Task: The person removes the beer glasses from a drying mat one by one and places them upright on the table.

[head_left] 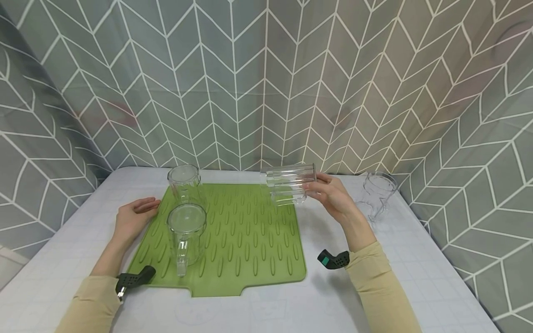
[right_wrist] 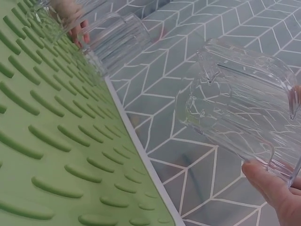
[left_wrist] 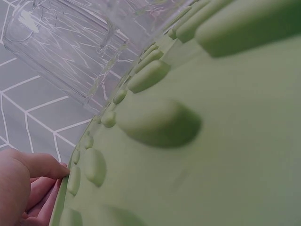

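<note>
My right hand (head_left: 333,196) holds a clear glass mug (head_left: 290,178) on its side above the far right corner of the green drying mat (head_left: 245,231). Fingers and thumb grip the mug's right end, and its handle hangs on the lower side. In the right wrist view the thumb (right_wrist: 268,183) presses on the glass. At the mat's left edge rests my left hand (head_left: 134,219), fingers loosely bent, the thumb tip touching the edge in the left wrist view. Beside it two clear mugs stand on the mat, one farther back (head_left: 184,182), one nearer (head_left: 186,231) with its handle towards me.
Another clear mug (head_left: 378,187) stands on the white-covered table (head_left: 416,277), to the right of my right forearm. A patterned curtain (head_left: 258,83) hangs close behind the table's far edge. Each wrist carries a black camera mount.
</note>
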Demonstrator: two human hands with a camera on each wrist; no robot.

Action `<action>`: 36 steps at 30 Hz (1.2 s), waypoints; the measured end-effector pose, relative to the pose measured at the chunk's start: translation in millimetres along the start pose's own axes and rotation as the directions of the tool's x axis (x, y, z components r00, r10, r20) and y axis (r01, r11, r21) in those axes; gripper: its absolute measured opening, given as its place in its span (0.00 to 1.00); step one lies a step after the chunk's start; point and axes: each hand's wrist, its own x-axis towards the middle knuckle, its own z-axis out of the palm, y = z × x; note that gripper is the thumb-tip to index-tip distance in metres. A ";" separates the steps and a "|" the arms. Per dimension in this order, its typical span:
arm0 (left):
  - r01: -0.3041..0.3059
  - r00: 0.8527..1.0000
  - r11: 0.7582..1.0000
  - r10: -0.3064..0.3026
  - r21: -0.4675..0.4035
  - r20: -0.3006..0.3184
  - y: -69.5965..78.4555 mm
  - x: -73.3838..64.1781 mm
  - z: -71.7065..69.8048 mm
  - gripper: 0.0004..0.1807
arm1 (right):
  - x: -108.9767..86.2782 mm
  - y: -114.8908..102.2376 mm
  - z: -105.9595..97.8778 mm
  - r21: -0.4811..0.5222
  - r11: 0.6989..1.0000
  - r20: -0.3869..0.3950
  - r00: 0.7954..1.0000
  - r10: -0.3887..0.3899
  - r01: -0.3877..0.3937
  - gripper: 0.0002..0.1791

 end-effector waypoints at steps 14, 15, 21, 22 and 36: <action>-0.009 1.000 0.999 0.009 0.035 0.000 5.7 -0.6 -0.6 0.26 | -5.9 -6.4 6.1 0.015 1.000 -0.004 1.000 -0.021 0.021 0.35; -0.004 1.000 0.999 0.004 0.032 0.000 7.0 -0.7 -0.9 0.26 | -6.0 -6.6 6.5 0.017 1.000 -0.005 1.000 -0.022 0.022 0.34; -0.020 0.999 0.999 0.022 0.048 -0.027 17.6 -2.4 -2.7 0.26 | -6.9 -7.3 7.1 0.018 1.000 -0.006 1.000 -0.020 0.020 0.37; -0.028 0.999 0.998 0.030 0.049 -0.035 19.7 -2.8 -3.1 0.25 | -7.1 -7.4 7.2 0.018 1.000 -0.005 1.000 -0.019 0.019 0.37; -0.081 0.989 0.996 0.086 0.043 -0.119 57.6 -8.4 -10.4 0.27 | -8.6 -9.3 10.4 0.003 1.000 -0.008 1.000 -0.013 0.013 0.40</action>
